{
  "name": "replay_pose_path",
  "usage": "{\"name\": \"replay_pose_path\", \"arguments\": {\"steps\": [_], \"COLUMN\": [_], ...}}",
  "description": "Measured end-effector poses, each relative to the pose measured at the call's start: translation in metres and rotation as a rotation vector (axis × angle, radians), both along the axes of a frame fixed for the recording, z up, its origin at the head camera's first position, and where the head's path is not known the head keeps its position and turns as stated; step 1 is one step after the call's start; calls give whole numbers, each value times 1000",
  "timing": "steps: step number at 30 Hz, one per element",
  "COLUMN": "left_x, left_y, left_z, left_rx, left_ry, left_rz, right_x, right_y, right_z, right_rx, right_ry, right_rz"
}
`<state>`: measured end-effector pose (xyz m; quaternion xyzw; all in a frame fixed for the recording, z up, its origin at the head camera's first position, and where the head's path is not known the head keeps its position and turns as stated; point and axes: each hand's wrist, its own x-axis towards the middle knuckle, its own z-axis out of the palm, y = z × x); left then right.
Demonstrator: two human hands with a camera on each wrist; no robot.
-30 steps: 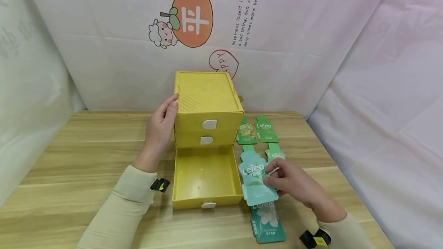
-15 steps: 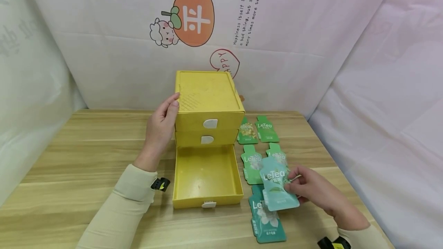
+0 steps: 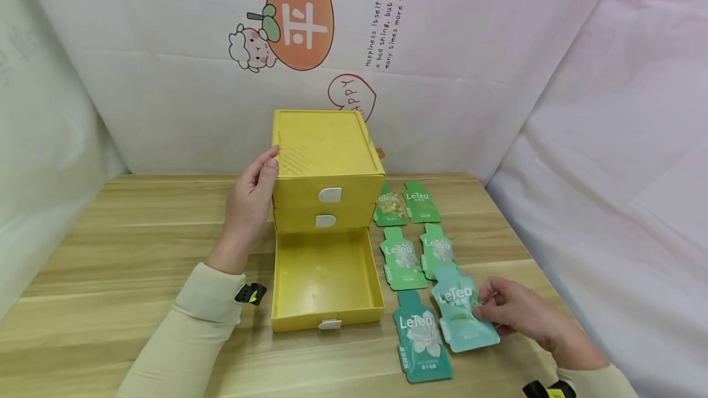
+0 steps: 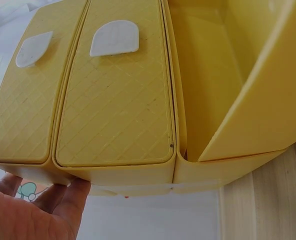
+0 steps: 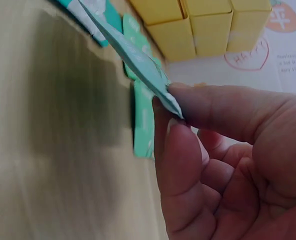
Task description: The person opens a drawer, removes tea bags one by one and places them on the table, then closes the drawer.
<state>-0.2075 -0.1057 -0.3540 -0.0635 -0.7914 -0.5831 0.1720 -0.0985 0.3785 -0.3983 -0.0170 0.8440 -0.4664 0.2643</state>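
Observation:
My right hand (image 3: 522,312) pinches a pale teal LeTea sachet (image 3: 463,312) by its right edge, between thumb and fingers. In the right wrist view the sachet (image 5: 133,57) appears nearly edge-on, tilted above the table with its shadow below. My left hand (image 3: 249,207) rests its fingers on the left side of a yellow drawer box (image 3: 326,140). Close up in the left wrist view, the fingertips of that hand (image 4: 43,212) touch the box's side wall. The bottom drawer (image 3: 327,281) is pulled out with nothing inside; the two drawers above are closed.
Right of the box, a dark teal sachet (image 3: 423,339) lies in front of several green ones, among them one with white flowers (image 3: 402,260) and a plain one (image 3: 421,202). The wooden table (image 3: 138,250) meets a printed white backdrop (image 3: 182,97) behind.
My right hand has carried the pale teal sachet right and toward me, uncovering the green and dark teal sachets beneath. My left hand stays on the box.

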Motion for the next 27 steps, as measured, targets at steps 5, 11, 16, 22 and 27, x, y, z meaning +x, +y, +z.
{"name": "replay_pose_path", "arguments": {"steps": [5,11,16,22,27], "left_x": [-1,-1,0,0,0], "left_y": [1,0,0,0,0], "left_z": [1,1,1,1,1], "left_rx": [0,5,4,-9,-10], "left_ry": [4,-1,-4,-6,-7], "left_rz": [-3,3,3,4,5], "right_x": [5,9,12,13,13], "right_y": [11,18,22,21,19], "right_z": [-7,-16,-23,-27,-28], "right_rx": [13,13,15,64,117], "right_ry": [-28,-48,-25,-5,0], "right_rz": [9,11,21,16,6]}}
